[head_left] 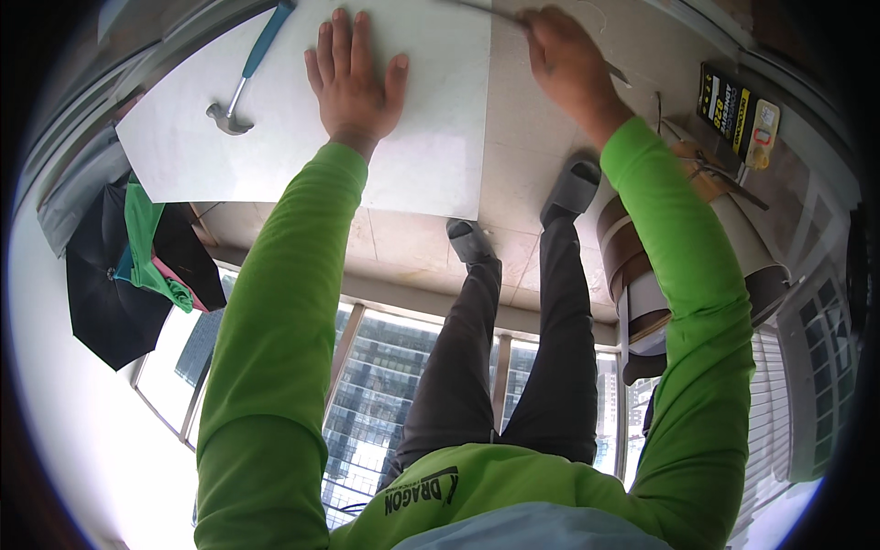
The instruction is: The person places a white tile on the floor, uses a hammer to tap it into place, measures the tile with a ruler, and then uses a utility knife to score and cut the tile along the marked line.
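Note:
My left hand (353, 82) lies flat on a white board or tabletop (275, 165), its fingers stretched out. To its left, on the same white surface, rests a claw hammer (261, 46) with a teal grip, its steel head toward me. Past the right edge of the white surface, my right hand (573, 69) is closed around a long, thin, dark tool (490, 9) like a rod or narrow blade. One end of it pokes out below the hand; the far end leaves the top of the picture, so its kind is unclear.
An opened black umbrella (110, 275) with a green cloth (147, 243) stands at the left. Brown and pale rolls (632, 247) lean at the right, near a black and yellow package (729, 105). My slippered feet (472, 240) stand on tiled floor before tall windows.

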### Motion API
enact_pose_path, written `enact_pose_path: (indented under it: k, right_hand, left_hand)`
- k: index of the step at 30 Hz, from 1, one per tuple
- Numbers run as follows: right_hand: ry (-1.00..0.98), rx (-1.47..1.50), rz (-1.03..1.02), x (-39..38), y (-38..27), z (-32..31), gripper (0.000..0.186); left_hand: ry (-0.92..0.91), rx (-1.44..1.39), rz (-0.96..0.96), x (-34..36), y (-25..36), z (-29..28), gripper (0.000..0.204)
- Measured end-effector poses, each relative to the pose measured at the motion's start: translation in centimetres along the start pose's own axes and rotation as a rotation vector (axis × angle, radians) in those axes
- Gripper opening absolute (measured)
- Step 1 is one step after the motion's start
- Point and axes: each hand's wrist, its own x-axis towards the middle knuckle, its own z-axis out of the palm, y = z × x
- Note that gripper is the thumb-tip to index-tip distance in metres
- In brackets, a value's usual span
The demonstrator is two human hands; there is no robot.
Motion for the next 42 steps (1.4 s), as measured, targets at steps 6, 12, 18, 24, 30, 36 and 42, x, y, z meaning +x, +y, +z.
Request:
enact_pose_path:
  k: [6,12,18,24,30,36,42]
  right_hand:
    - [0.050,-0.007,0.015,4.8,1.2,0.9,0.016]
    - [-0.109,-0.011,-0.007,-3.4,-0.8,1.7,0.032]
    - [-0.341,0.177,-0.048,-8.8,-4.6,0.5,0.026]
    - [0.054,0.173,0.103,1.7,0.4,1.9,0.011]
    - [0.049,0.113,-0.011,1.0,0.8,2.9,0.015]
    - [-0.347,0.166,-0.035,-15.3,-6.1,2.7,0.029]
    - [-0.304,0.305,0.051,-18.4,-9.2,0.6,0.027]
  left_hand:
    - [0.043,-0.012,0.038,0.1,0.3,0.1,0.074]
    - [-0.024,0.055,-0.005,0.4,0.9,-0.9,0.067]
    - [-0.069,0.073,-0.013,0.0,0.4,-1.1,0.073]
    - [-0.078,0.096,-0.014,0.0,0.4,-0.7,0.073]
    - [-0.057,0.081,-0.011,-0.2,0.5,-0.7,0.072]
    - [-0.036,0.068,-0.008,-0.1,0.2,-0.7,0.072]
    - [-0.032,0.092,-0.013,-0.4,0.0,-0.7,0.073]
